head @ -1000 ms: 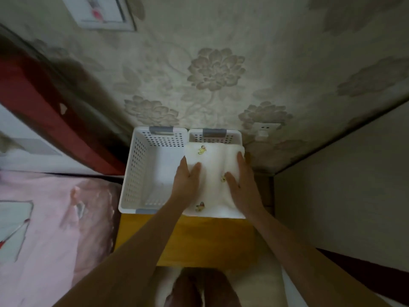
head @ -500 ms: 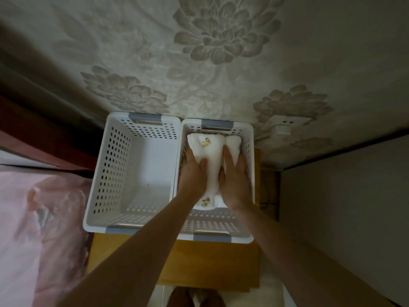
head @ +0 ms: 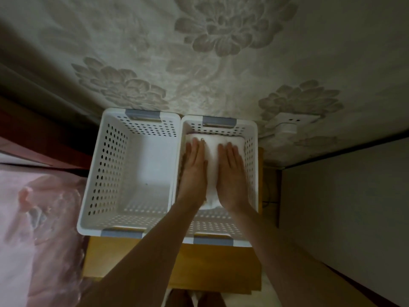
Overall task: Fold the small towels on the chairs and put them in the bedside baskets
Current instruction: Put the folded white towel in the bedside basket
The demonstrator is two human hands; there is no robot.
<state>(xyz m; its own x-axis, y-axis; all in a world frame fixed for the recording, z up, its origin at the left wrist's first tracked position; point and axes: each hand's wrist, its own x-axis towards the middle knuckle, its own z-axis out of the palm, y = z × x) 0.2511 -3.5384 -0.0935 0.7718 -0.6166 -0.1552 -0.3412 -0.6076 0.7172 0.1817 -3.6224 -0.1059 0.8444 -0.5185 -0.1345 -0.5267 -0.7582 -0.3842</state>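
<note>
Two white perforated baskets with grey handles stand side by side on a wooden bedside cabinet [head: 199, 269]. The left basket [head: 106, 173] holds nothing. Inside the right basket [head: 252, 151] lies a folded white towel [head: 212, 160]. My left hand [head: 194, 171] presses flat on the towel's left side, fingers straight. On its right side my right hand [head: 231, 176] lies flat in the same way. Both hands are deep inside the basket, and the towel's lower part is hidden under them.
A wall with flowered wallpaper [head: 221, 52] rises right behind the baskets, with a white wall socket [head: 290, 124] to the right. A bed with pink bedding [head: 33, 229] lies on the left. A plain wall or door [head: 345, 207] closes the right side.
The towel went from resting over the right basket's rim down to its bottom. My hands spread apart and flattened on it. The camera moved closer to the baskets.
</note>
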